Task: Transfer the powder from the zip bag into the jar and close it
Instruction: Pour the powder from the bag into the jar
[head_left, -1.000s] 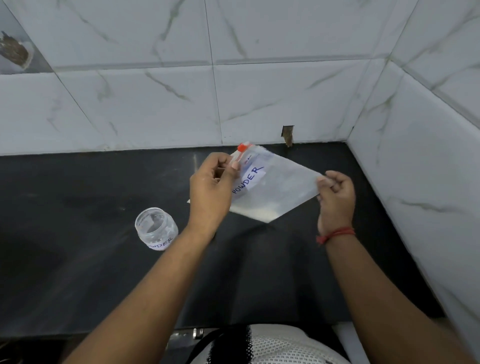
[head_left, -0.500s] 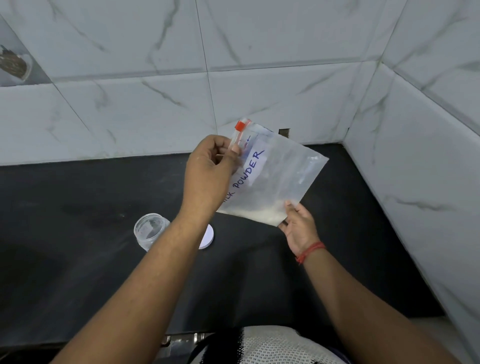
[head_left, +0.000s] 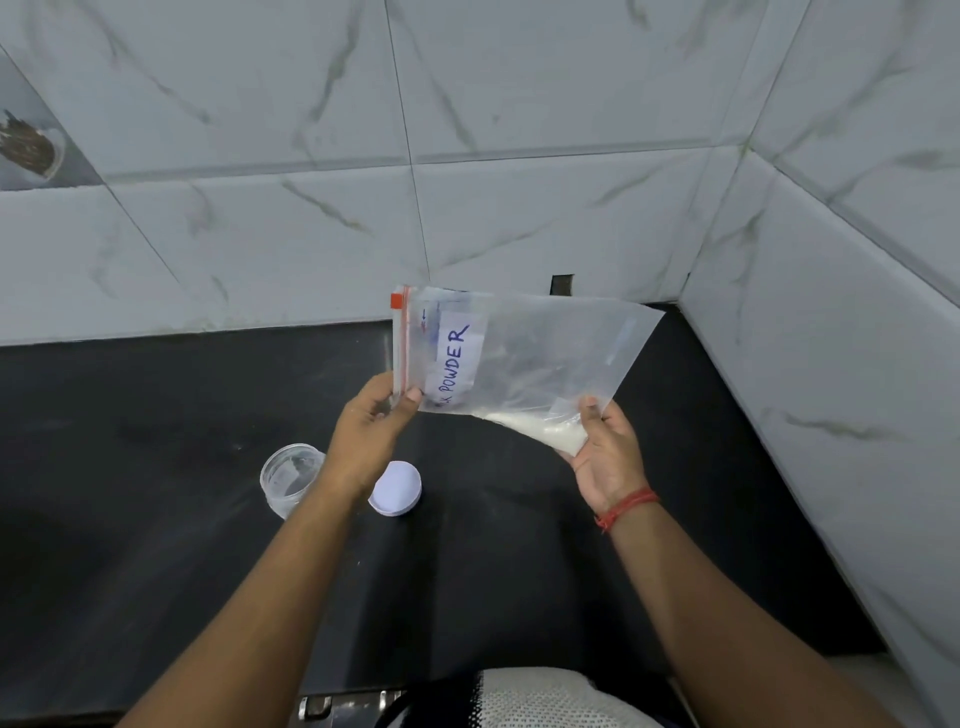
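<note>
A clear zip bag (head_left: 524, 353) with a red zip strip and a label reading "POWDER" hangs above the black counter, turned on its side with the zip at the left. White powder (head_left: 545, 428) lies in its lower right corner. My left hand (head_left: 371, 431) pinches the zip end at its lower corner. My right hand (head_left: 605, 452) cups the powder corner from below. A small clear jar (head_left: 288, 478) stands open on the counter, partly behind my left wrist. Its white lid (head_left: 397, 488) lies flat just to the right of that wrist.
The black counter (head_left: 156, 467) meets white marble-look tiled walls at the back and on the right (head_left: 831, 415), forming a corner. A small dark notch (head_left: 562, 283) sits at the base of the back wall. My torso fills the bottom edge.
The bag has turned from tilted to lying sideways, zip end now vertical at left. My right hand slid under the powder corner. My left hand moved down the zip edge.
</note>
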